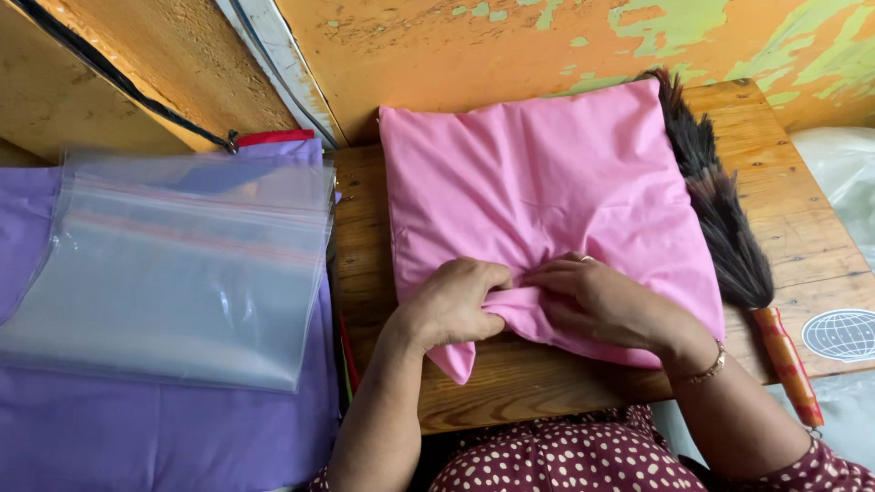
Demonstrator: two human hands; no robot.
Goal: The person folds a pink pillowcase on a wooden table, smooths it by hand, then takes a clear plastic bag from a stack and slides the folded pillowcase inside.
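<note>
Purple cloth sheet covers the surface at left, lying flat. Square wooden table sits to its right, against a peeling orange wall. Folded pink fabric square lies on the table, covering most of the top; its near-left corner hangs just past the table's front edge. Stack of clear plastic zip bags lies on the purple sheet, just left of the table. Dark feather duster with an orange patterned handle lies along the fabric's right edge, part of it under the fabric. Left hand is clenched on a gathered fold of the pink fabric near its front edge. Right hand pinches the same fold from the other side, fingers touching the left hand; a bangle on its wrist.
</note>
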